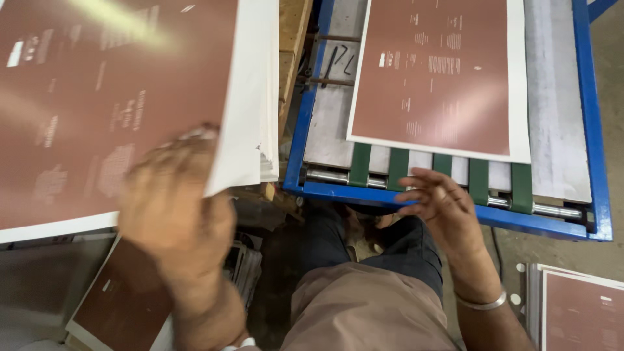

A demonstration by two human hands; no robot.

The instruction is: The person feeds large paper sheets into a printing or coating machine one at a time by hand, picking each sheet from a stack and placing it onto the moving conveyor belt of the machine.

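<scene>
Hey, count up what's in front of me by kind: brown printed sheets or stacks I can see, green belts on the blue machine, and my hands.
Brown printed sheets or stacks: 4 (held by the left hand, on the blue machine, lower left, lower right)
Green belts: 5
Hands: 2, with the right hand by the belts
Total: 11

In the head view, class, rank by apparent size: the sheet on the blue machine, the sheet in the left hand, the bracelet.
1. Sheet in the left hand, though nearness may enlarge it.
2. Sheet on the blue machine.
3. Bracelet.
</scene>
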